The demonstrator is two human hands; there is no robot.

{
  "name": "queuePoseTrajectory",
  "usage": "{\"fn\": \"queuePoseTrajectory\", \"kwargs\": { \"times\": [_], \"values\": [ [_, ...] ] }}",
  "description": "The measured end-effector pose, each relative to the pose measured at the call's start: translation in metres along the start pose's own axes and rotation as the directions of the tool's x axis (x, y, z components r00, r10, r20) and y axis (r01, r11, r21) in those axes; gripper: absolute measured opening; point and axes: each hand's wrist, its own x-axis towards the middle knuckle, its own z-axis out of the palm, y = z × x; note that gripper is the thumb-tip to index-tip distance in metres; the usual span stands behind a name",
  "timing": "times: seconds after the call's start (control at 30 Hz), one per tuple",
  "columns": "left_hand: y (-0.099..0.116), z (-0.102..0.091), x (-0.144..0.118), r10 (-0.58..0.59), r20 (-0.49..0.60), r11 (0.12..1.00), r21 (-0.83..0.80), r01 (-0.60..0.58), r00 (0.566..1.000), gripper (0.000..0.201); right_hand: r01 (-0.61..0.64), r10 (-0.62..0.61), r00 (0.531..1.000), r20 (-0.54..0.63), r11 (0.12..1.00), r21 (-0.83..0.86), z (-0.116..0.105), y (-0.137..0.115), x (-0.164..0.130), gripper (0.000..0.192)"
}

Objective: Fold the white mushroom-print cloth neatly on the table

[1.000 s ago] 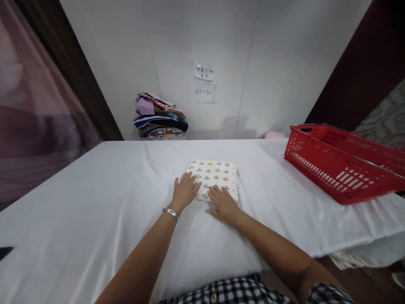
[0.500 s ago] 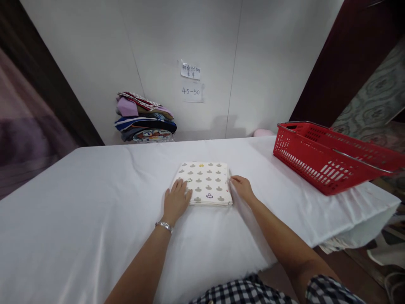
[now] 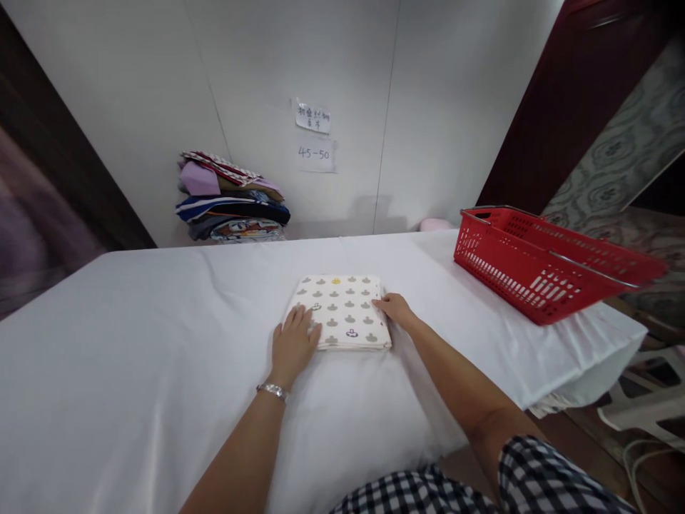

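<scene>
A folded white cloth [image 3: 342, 312] with a grey hat-like print and a few coloured figures lies as a neat rectangle on the white-covered table [image 3: 160, 343]. My left hand [image 3: 293, 343] rests flat over its near left corner, fingers stretched out, with a silvery bracelet on the wrist. At the right edge of the cloth, my right hand [image 3: 397, 310] is closed on the border, fingertips on the top layer. The undersides of those fingers are hidden.
A red plastic basket [image 3: 514, 264] with metal handles stands at the table's right. Several folded fabrics [image 3: 232, 200] are piled at the back left by the wall. Two paper notes [image 3: 315, 135] hang on the wall. A white chair [image 3: 647, 400] shows at lower right.
My right hand has moved slightly left, from beside the cloth's right edge onto that edge. My left hand stays on the cloth. The whole view has shifted a little.
</scene>
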Motion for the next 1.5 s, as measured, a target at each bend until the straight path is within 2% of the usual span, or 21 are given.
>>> {"fn": "queuePoseTrajectory", "kwargs": {
  "times": [0.43, 0.57, 0.7, 0.83, 1.1, 1.3, 1.5],
  "values": [
    [0.000, 0.001, 0.000, 0.000, -0.014, 1.000, -0.015, -0.001, 1.000, 0.049, -0.035, 0.042, 0.998, -0.051, 0.990, 0.134, 0.006, 0.001, 0.007, 0.024],
    [0.000, 0.001, 0.001, 0.000, -0.011, 1.000, -0.010, 0.000, 1.000, 0.049, -0.026, 0.037, 0.997, -0.065, 0.988, 0.154, 0.010, 0.003, 0.009, 0.028],
    [-0.001, 0.002, 0.001, 0.004, -0.018, 1.000, 0.016, -0.004, 1.000, 0.050, 0.000, 0.013, 0.997, -0.073, 0.984, 0.180, 0.012, 0.005, 0.009, 0.023],
    [-0.001, 0.002, 0.001, 0.022, -0.032, 1.000, 0.021, -0.022, 0.999, 0.049, -0.017, 0.030, 0.997, -0.064, 0.981, 0.194, 0.011, 0.009, 0.007, 0.021],
    [0.000, 0.001, 0.000, 0.012, -0.018, 1.000, 0.021, -0.012, 1.000, 0.049, -0.092, 0.097, 0.995, -0.014, 0.976, 0.197, 0.008, 0.010, 0.005, 0.028],
    [-0.001, 0.002, 0.001, 0.002, -0.016, 1.000, 0.011, -0.002, 1.000, 0.049, -0.138, 0.130, 0.990, 0.055, 0.977, 0.163, 0.006, 0.010, 0.014, 0.019],
    [-0.001, 0.002, 0.001, 0.005, -0.015, 1.000, 0.004, -0.005, 1.000, 0.049, -0.128, 0.124, 0.992, 0.031, 0.976, 0.174, 0.008, 0.009, 0.021, 0.022]
  ]
}}
